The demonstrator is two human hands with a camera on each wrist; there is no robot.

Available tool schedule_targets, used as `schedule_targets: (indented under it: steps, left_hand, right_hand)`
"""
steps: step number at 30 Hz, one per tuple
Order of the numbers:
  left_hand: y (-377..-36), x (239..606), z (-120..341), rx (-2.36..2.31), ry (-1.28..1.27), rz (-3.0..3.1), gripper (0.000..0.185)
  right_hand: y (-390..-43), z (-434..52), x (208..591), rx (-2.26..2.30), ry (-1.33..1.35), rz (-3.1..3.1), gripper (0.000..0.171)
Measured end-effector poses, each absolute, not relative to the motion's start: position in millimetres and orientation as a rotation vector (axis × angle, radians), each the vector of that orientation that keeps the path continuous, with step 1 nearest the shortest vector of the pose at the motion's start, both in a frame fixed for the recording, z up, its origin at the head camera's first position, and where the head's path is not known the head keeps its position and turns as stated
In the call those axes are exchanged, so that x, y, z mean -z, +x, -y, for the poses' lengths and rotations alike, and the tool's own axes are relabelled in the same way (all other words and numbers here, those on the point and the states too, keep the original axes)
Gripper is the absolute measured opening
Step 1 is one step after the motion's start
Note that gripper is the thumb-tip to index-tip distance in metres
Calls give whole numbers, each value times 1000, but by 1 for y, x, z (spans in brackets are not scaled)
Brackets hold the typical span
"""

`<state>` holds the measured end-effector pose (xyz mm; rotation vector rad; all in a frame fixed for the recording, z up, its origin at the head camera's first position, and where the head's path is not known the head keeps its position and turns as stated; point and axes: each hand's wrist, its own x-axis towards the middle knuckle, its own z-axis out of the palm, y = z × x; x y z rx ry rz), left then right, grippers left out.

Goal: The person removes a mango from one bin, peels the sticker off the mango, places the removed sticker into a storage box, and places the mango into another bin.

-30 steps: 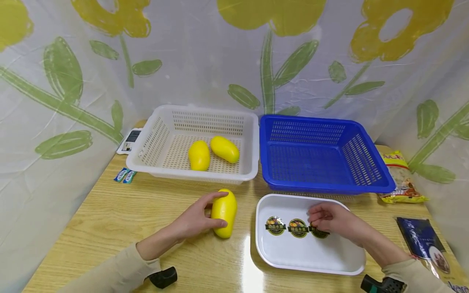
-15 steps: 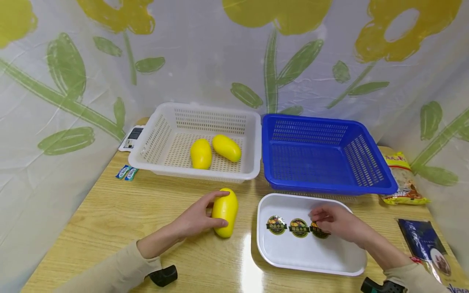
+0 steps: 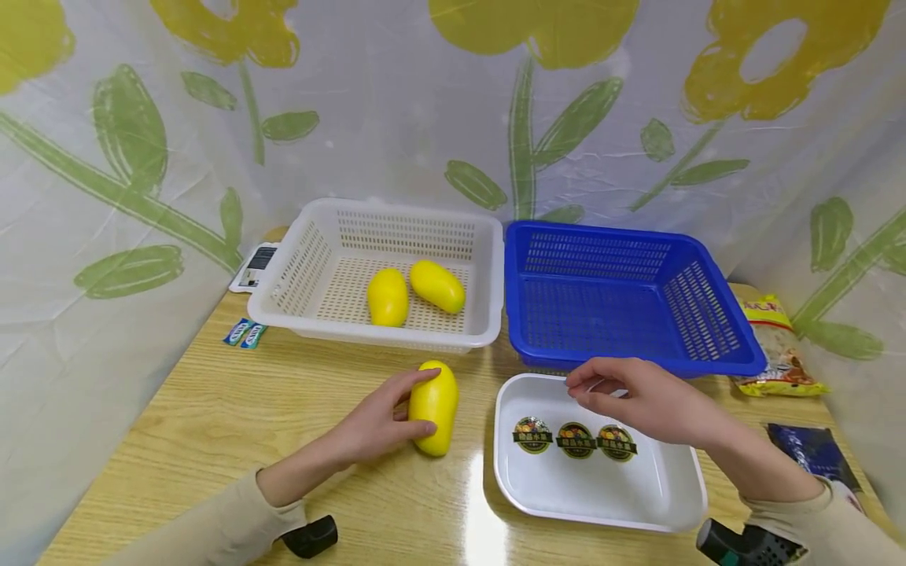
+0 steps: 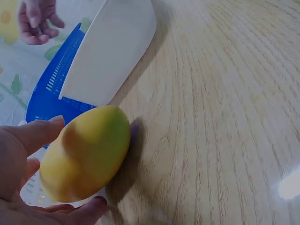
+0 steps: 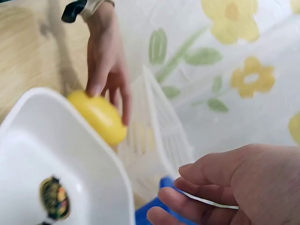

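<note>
My left hand rests on the wooden table and grips a yellow mango from its left side; the left wrist view shows thumb and fingers curled round the mango. My right hand hovers just above the far edge of a white tray, fingers curled. In the right wrist view its fingertips pinch a thin pale slip, seen edge-on. Three round dark stickers lie in a row in the tray.
A white basket behind the left hand holds two more mangoes. A blue basket stands behind the tray. Snack packets lie at the right edge, small sachets and a device at the left.
My right hand has lifted off the rightmost sticker and moved up and toward the tray's far edge. All three stickers now show. The left hand and mango have not moved.
</note>
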<state>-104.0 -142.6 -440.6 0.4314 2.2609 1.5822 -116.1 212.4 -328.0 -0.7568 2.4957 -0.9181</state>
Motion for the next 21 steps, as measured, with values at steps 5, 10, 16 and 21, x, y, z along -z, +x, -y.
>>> schedule_targets:
  steps: [5,10,16,21]
  left_hand:
    - [-104,442,146,-1593,462,-2262,65]
    - [-104,440,150,-1555,477,-2311,63]
    - [-107,416,167,-1274,645,-2477,53]
    - [-119,369,200,-1139,768,-2681,41]
  right_hand:
    - [-122,-192,316,881,-821,-2515,24]
    - [-129,-172,322,879,-852,-2524,22]
    - [-137,-154,336,936,-815,-2511,25]
    - [-139,-140,347,1011,-800,-2469,31]
